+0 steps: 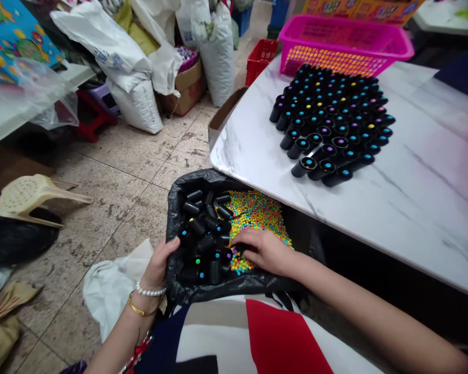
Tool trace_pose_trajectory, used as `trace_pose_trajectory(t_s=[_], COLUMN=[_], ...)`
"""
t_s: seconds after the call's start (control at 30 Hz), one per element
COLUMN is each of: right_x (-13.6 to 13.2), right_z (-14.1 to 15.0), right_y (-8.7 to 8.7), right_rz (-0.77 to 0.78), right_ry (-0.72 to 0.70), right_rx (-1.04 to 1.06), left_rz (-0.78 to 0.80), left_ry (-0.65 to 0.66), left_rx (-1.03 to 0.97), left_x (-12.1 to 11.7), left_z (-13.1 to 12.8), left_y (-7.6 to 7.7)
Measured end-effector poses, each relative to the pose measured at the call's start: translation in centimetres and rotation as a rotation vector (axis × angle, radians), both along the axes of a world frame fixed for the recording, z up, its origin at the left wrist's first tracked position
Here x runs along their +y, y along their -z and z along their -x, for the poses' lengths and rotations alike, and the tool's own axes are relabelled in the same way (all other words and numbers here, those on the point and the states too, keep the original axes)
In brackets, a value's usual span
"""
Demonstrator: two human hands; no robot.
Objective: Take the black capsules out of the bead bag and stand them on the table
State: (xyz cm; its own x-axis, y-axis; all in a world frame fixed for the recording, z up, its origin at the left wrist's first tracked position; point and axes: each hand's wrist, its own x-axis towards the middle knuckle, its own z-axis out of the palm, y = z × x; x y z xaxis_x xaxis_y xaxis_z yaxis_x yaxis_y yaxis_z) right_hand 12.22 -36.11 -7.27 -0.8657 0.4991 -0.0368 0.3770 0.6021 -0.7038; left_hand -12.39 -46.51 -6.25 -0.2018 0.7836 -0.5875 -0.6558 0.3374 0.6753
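Observation:
A black plastic bag point(179, 208) rests on my lap, holding a heap of small coloured beads point(257, 213) and several loose black tubes point(205, 228). My left hand point(159, 262) grips the bag's left rim, fingers curled over the plastic. Inside the bag, my right hand point(263, 252) lies palm down on the beads, its fingers closed on a black tube at the edge of the pile. On the white marble table point(413, 197), many black tubes with coloured tips point(331, 122) lie stacked in rows.
A pink mesh basket point(343, 44) stands at the table's far edge. White sacks point(132, 78), a cardboard box point(189, 85), a red crate point(259, 59) and a tipped cream stool point(31, 197) crowd the tiled floor on the left. White cloth point(109, 285) lies beside my knee.

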Motion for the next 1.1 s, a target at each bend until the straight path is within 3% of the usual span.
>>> trace_pose_trajectory(t_s=[0.13,0.3,0.47,0.57,0.73,0.83,0.9,1.1], right_x=[0.3,0.1,-0.6,-0.9,-1.2,-1.1,-1.0,-0.7], right_z=[-2.3,-4.5,-4.4,-5.0,-6.6,-6.7,-6.5,-5.9], right_y=[-0.2,-0.4,-1.8,-3.5,-5.6,-5.5,-5.1,-4.0], right_rz=[0.191,0.558,0.598,0.443,-0.101,-0.334,-0.393,-0.462], right_ry=[0.294,0.481,0.530,0.526,0.633,0.518,0.463,0.547], right_rx=[0.102,0.237,0.315,0.311,0.216,0.161,0.125,0.083], left_rz=[0.044,0.096,0.131,0.204,0.297,0.273,0.234,0.173], left_ry=[-0.004,-0.042,-0.054,-0.043,-0.056,-0.015,-0.004,-0.051], left_rx=[0.038,0.053,0.011,0.021,0.005,0.000,0.047,0.060], left_x=[-0.3,0.0,0.3,0.1,0.0,0.2,0.2,0.7], left_z=[0.1,0.0,-0.2,0.2,0.9,1.3,1.6,2.4], left_y=[0.5,0.7,0.4,0.9,1.9,2.0,1.9,2.0])
